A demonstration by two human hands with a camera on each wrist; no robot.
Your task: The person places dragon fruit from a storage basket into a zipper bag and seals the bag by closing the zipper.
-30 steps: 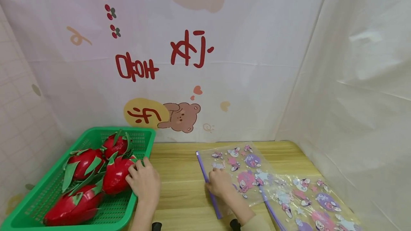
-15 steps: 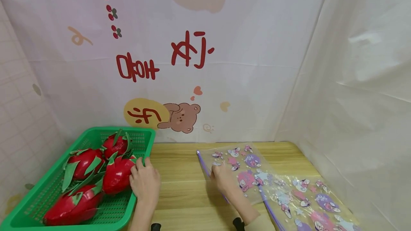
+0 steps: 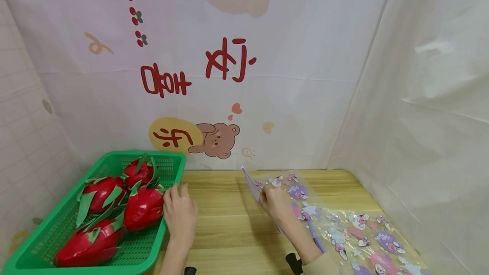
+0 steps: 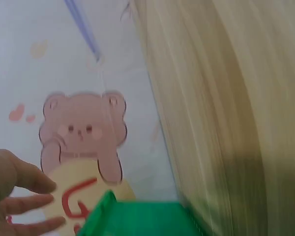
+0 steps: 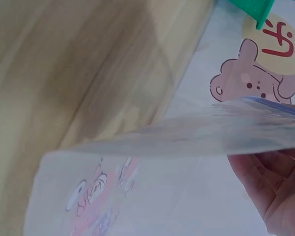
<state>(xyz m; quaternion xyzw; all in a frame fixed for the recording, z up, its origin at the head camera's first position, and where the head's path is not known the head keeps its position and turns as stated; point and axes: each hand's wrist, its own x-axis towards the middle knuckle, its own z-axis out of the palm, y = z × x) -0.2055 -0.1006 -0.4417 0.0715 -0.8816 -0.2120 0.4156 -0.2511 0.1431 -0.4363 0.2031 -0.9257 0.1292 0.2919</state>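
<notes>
My right hand [image 3: 276, 203] pinches a clear zip bag [image 3: 298, 191] near its purple zip edge, which is tilted up off the table. In the right wrist view the bag's film [image 5: 177, 135] stretches from the curled fingers. My left hand [image 3: 180, 217] is at the right rim of the green basket [image 3: 155, 245], its fingers loosely bent and spread; whether they touch the rim I cannot tell. Inside the basket lie several red dragon fruits [image 3: 144, 207] with green leaves, the nearest just left of that hand.
A second printed zip bag [image 3: 366, 241] lies flat at the right, partly under the first. The wooden table [image 3: 221, 224] meets a printed white cloth backdrop [image 3: 298, 96] behind, and a white sheet [image 3: 431, 139] hangs on the right.
My right hand has lifted the zip bag's purple edge off the table and moved rightward and up with it. My left hand has shifted slightly right, away from the nearest dragon fruit.
</notes>
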